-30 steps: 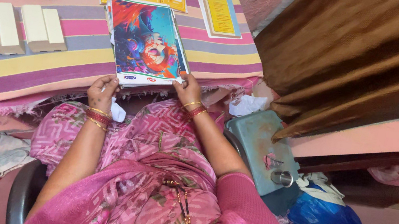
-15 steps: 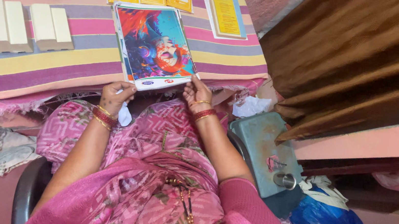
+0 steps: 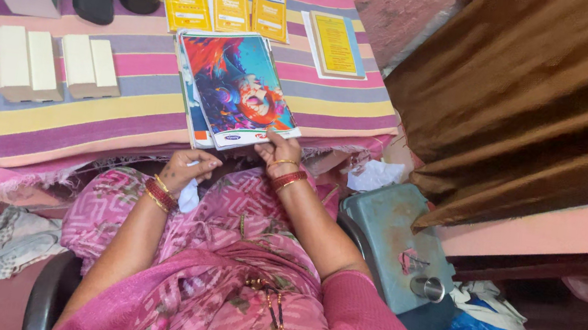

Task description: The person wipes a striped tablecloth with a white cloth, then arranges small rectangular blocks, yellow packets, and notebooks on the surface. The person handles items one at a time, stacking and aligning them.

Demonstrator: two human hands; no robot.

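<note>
Left hand (image 3: 186, 168) is held just off the table edge, fingers curled on a small white cloth (image 3: 189, 194). Right hand (image 3: 275, 150) is pinched on the near corner of a stack of glossy printed sheets (image 3: 237, 89). The top sheet shows a vivid blue-red-orange face illustration, and the stack is laid slightly skewed on the striped tablecloth (image 3: 89, 111), ahead of three yellow packets (image 3: 228, 7).
</note>
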